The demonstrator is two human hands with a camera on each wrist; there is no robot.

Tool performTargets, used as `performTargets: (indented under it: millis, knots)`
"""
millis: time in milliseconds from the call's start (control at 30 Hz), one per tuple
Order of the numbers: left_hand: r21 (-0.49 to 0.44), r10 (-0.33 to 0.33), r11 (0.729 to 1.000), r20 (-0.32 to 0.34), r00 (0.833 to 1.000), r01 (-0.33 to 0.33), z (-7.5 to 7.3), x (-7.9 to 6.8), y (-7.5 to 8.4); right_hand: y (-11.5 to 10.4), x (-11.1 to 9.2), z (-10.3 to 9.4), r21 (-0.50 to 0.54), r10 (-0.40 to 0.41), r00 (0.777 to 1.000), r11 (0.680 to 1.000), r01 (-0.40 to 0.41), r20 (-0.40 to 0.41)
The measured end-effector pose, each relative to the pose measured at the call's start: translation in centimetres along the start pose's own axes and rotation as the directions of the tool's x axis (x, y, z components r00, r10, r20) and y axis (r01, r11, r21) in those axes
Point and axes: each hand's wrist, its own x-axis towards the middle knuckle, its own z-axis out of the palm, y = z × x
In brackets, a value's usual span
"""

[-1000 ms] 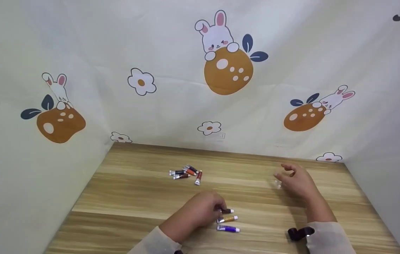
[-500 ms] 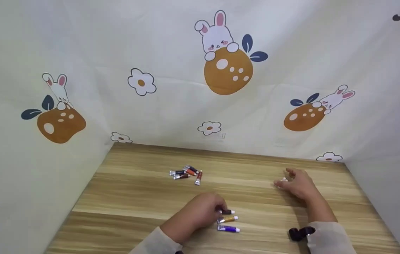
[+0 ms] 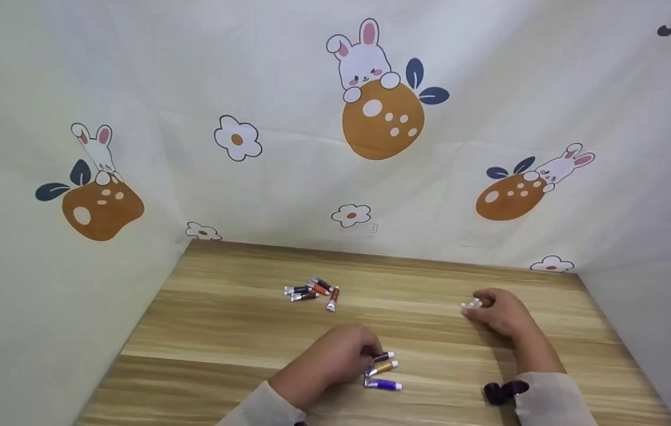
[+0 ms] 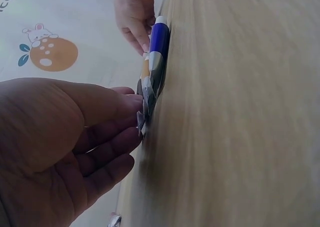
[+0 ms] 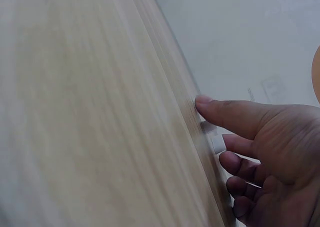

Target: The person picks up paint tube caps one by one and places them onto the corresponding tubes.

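My left hand (image 3: pixel 340 354) pinches the crimped end of a dark paint tube (image 3: pixel 383 357), whose white cap points right. Below it lie a gold paint tube (image 3: pixel 385 368) and a purple paint tube (image 3: pixel 381 384), roughly side by side. The left wrist view shows the thumb (image 4: pixel 117 104) against the silver tube ends, near the purple tube (image 4: pixel 160 39). At the right, my right hand (image 3: pixel 504 313) curls its thumb and fingers around several small white pieces (image 3: pixel 473 304). One white piece (image 5: pixel 218 143) shows by the index fingertip in the right wrist view.
A loose group of several paint tubes (image 3: pixel 306 290), dark, orange and brown, lies at the back left. A separate red-brown tube (image 3: pixel 333 299) lies beside them. The wooden table (image 3: pixel 223 355) is bounded by a printed cloth wall (image 3: pixel 288 189) behind and at both sides.
My right hand has come down and closed in around the small white pieces. The left hand has barely shifted, and the dark and gold tubes have tilted slightly.
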Motion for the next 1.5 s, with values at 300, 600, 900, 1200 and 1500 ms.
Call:
performTargets:
  millis: [300, 600, 900, 1200, 1500]
  knots:
    - [0.005, -0.001, 1.0, 0.0, 1.0, 0.001, 0.2, 0.0, -0.2, 0.8, 0.1, -0.1, 0.006, 0.011, 0.999, 1.0, -0.011, -0.046]
    - [-0.013, -0.017, 1.0, -0.046, 0.999, 0.016, -0.3, 0.1, -1.4, 1.1, 0.2, -0.2, -0.025, 0.017, 0.997, 0.999, -0.019, -0.07]
    - [-0.051, -0.117, 0.992, -0.109, 0.987, 0.112, -1.6, 0.6, -3.3, 1.1, 0.2, -0.2, -0.011, 0.026, 0.998, 1.0, -0.026, -0.063]
    - [-0.053, -0.163, 0.987, -0.248, 0.955, 0.155, -2.6, 0.8, -5.8, 1.0, 0.2, -0.2, -0.035, -0.011, 0.997, 0.999, 0.008, -0.073]
    - [-0.139, -0.294, 0.956, -0.398, 0.869, 0.259, -3.9, 0.6, -8.8, 1.0, 0.1, -0.5, -0.012, 0.027, 0.998, 1.0, -0.027, -0.056]
